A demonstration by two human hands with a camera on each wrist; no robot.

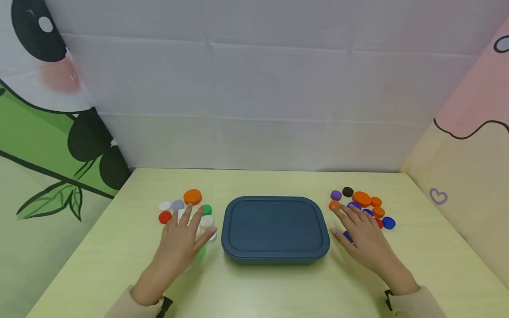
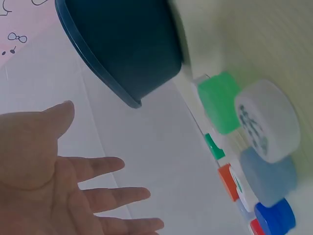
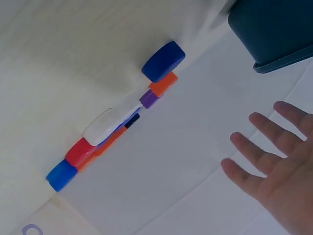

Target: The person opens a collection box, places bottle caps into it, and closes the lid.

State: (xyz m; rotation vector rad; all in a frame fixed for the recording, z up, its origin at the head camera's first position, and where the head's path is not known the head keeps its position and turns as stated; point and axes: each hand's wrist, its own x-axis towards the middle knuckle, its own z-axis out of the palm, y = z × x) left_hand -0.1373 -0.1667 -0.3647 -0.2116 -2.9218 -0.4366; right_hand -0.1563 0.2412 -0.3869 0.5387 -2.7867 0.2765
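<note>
A dark blue lidded box (image 1: 275,227) sits mid-table, its lid on. My left hand (image 1: 179,240) is spread above the left group of bottle caps, among them an orange cap (image 1: 192,197) and a red cap (image 1: 165,217); its palm is empty in the left wrist view (image 2: 44,191). Over the right group my right hand (image 1: 367,240) hovers with fingers apart and nothing held, as the right wrist view also shows (image 3: 288,166). Near it lie a purple cap (image 1: 336,195), a black cap (image 1: 347,191) and a blue cap (image 1: 389,223). Both hands hide some caps.
The pale table (image 1: 274,293) meets a grey-white sheet (image 1: 274,88) behind. Printed panels stand at the left (image 1: 51,132) and right (image 1: 469,159). The box has cap groups on either side, apart from it.
</note>
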